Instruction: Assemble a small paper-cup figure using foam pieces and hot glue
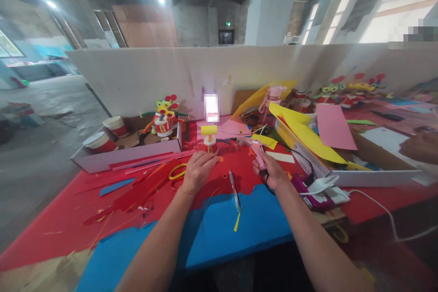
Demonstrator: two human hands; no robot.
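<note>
Cup figure [210,145] with yellow roll [209,130] on top, beyond pen [234,189] and to its left; left hand [199,169] at figure's base, fingers bent, close together, whether pinching cannot tell; right hand [272,169], right of pen, wrapped around pink glue gun [258,154]; yellow loop handle [177,172] left of pen; blue sheet [222,232] under pen's near end

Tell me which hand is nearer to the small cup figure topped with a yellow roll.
Left. The left hand is right at the lower part of the cup figure; the right hand is farther off to the right, holding a pink glue gun.
</note>
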